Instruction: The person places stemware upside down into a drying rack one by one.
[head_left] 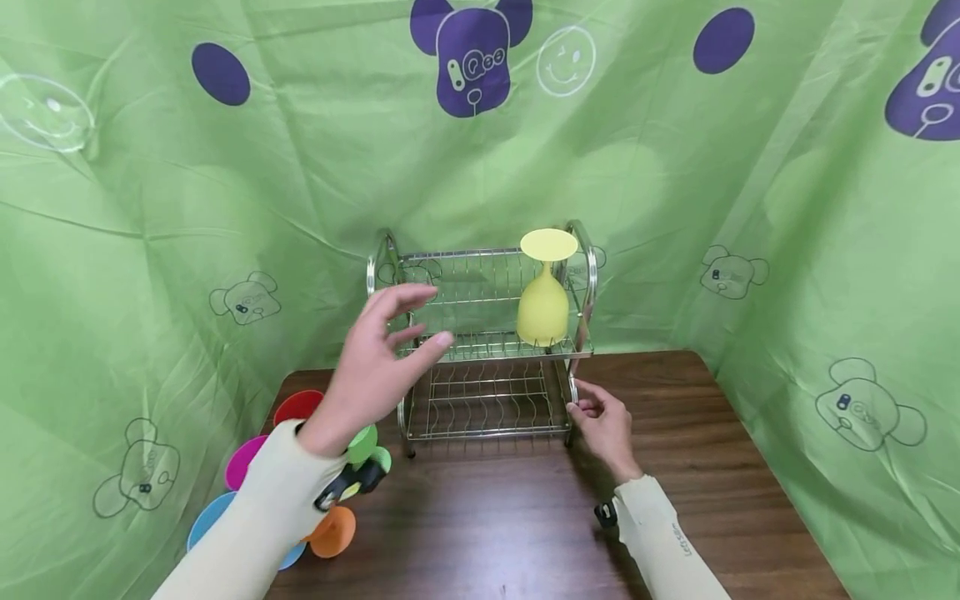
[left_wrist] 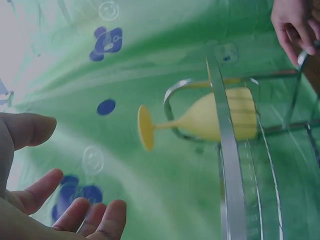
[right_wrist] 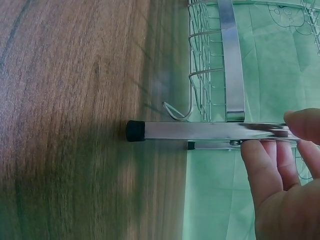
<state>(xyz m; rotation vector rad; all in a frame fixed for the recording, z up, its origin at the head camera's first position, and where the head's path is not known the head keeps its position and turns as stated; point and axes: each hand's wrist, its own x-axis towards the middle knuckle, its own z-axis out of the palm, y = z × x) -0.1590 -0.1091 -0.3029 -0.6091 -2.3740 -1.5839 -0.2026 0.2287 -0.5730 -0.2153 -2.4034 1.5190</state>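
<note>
It's a little cloth booth. Green sheets (head_left: 645, 183) hang at the top and both sides, with a purple bear (head_left: 480, 29) at top middle. A brown table (head_left: 495, 525) is at the bottom. The sheets hide whatever room this may be.

Yellow goblet (head_left: 543, 311) inverted on metal rack (head_left: 495, 357); left hand (head_left: 367, 371) raised, right hand (head_left: 607, 427) gripping rack side

I see green, bear-printed fabric walls (head_left: 637, 167) from nine round to three o'clock, a brown wood-grain surface (head_left: 495, 525) at six.
</note>
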